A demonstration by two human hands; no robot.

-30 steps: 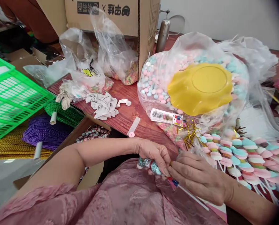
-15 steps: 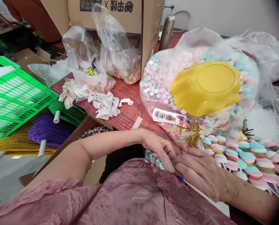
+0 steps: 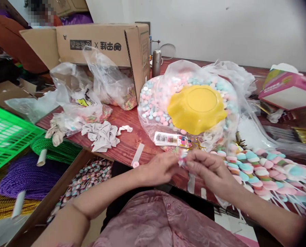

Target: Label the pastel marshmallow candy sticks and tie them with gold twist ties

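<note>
Both hands now sit higher and further from the body than half a second ago, lifted off the pink lap to the near table edge; the view has also tipped up, bringing the wall and a pink box into sight.

Left hand (image 3: 159,168): fingers curled, tips meeting the right hand's at a small candy piece (image 3: 183,158). Closed in a pinch on it, though motion blur hides the exact grip.

Right hand (image 3: 211,170): fingers bent inward, thumb and forefinger closed on the same candy piece from the other side. Held between both hands above the table edge, close in front of the person, probably so fine fingerwork stays in easy view.

Candy skewers (image 3: 260,169): pastel stacked sweets on white sticks, laid in a row just right of the right hand, within easy reach.

Clear bag of pastel candies (image 3: 153,106): stands behind the hands, with a yellow dish (image 3: 197,108) lying upside down on top, its base uppermost.

Labelled packet (image 3: 169,139): flat on the table at the foot of the bag.

Cardboard box (image 3: 101,44): rear left, with crumpled plastic bags (image 3: 91,96) in front.

Grey cloth scraps (image 3: 101,135): on the red table (image 3: 127,147).

Open carton of wrapped sweets (image 3: 84,180): below the table edge, left of the left arm.

Green crate (image 3: 6,133) and spools of green, purple and gold cord (image 3: 21,175): far left.

Pink box (image 3: 291,89): far right.
</note>
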